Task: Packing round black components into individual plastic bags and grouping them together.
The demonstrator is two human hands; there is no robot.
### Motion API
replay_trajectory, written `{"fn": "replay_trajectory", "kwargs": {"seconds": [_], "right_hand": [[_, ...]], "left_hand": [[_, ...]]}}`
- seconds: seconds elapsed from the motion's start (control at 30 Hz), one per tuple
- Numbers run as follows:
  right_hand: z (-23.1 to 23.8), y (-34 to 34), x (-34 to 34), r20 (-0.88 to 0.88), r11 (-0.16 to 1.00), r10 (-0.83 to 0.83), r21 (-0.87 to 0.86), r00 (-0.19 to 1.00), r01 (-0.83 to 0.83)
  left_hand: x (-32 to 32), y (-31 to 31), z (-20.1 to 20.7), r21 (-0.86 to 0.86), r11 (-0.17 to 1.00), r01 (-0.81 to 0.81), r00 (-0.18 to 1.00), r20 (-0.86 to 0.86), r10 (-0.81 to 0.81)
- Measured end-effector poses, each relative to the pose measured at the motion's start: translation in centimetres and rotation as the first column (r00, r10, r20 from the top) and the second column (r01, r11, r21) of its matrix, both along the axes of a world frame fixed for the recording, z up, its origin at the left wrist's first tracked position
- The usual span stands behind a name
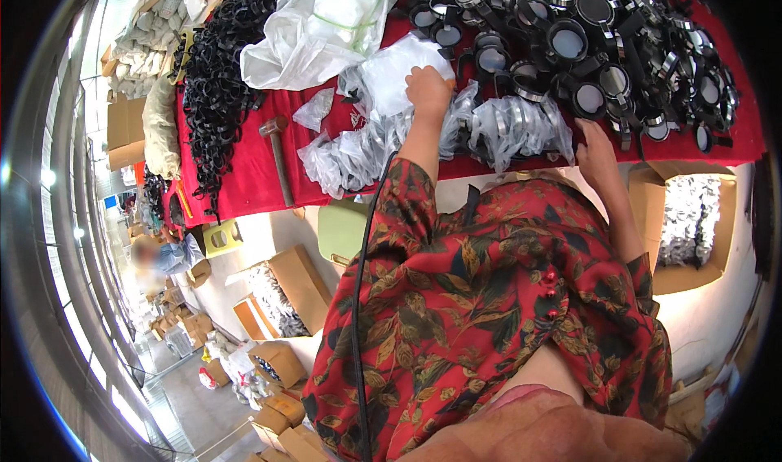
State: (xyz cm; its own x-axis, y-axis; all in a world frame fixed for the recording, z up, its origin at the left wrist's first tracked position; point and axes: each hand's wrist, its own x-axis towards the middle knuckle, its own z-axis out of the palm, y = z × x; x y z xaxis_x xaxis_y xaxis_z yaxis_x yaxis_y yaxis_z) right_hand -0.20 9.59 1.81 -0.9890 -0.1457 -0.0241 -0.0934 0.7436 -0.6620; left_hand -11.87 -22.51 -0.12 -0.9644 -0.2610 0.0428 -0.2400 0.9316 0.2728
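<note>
My left hand is closed over a stack of clear plastic bags on the red-covered table; what its fingers pinch, if anything, is hidden. By the table's front edge, my right hand has thumb and fingers apart, at the right end of a row of bagged pieces. These pieces show metal rims through clear plastic. Just beyond its fingertips lies a round black-framed piece with a pale disc. It belongs to a large heap of similar black pieces with metal bands.
Left on the red cloth lie a hammer, a large plastic sack and a heap of black straps. Cartons of pieces stand below, one at right, another at left. A green stool is under the table edge.
</note>
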Motion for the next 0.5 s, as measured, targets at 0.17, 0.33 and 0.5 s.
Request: {"fn": "replay_trajectory", "kwargs": {"seconds": [0.17,0.33,0.5], "right_hand": [[0.0,1.5,1.0,0.007,0.999,-0.053,-0.003,0.999,0.053],[-0.1,2.6,1.2,-0.058,0.996,-0.089,-0.016,0.994,0.088],[-1.5,4.2,0.3,-0.157,0.917,-0.399,-0.063,0.903,0.394]], "left_hand": [[-0.9,-1.7,-0.3,0.052,0.998,-0.035,0.991,0.131,0.028],[-1.5,-6.6,-1.6,0.202,0.979,-0.03,0.997,0.08,0.014],[-0.6,-7.6,-1.7,0.126,0.992,-0.018,0.999,-0.024,0.022]]}}
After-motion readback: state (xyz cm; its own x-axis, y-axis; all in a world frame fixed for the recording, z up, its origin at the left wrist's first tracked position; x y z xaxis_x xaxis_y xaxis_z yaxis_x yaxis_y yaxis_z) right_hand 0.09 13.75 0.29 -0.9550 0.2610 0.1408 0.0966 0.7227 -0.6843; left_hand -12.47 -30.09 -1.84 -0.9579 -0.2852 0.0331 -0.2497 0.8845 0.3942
